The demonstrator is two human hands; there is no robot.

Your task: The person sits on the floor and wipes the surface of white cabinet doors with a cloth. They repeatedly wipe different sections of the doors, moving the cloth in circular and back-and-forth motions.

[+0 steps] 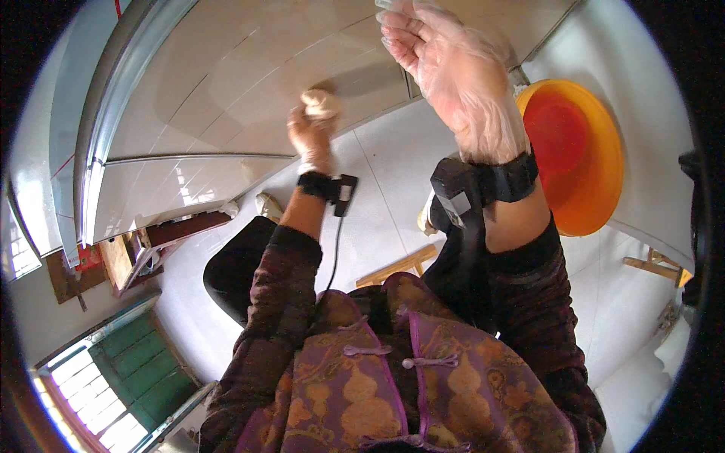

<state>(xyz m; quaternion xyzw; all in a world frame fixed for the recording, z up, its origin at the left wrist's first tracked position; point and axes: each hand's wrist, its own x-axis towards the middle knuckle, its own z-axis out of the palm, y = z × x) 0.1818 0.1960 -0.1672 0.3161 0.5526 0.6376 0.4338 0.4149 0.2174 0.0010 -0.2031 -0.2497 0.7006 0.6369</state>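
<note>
My left hand [310,136], in a clear plastic glove, holds a blurred, pale, rounded lump [320,104] at its fingertips, over a glossy beige cabinet or appliance panel. What the lump is I cannot tell. Towards the top right my right hand [447,73], also in a clear plastic glove, is raised with the palm showing and the fingers loosely bent, holding nothing. Each wrist bears a black strap with a small device; a cable runs from the left device [343,194].
An orange plastic tub [609,164] with a red basin [558,136] inside stands right of my right hand. Wooden stool parts [396,267] lie near my knees, with another wooden piece [651,267] at far right. A green shutter [141,368] is at lower left.
</note>
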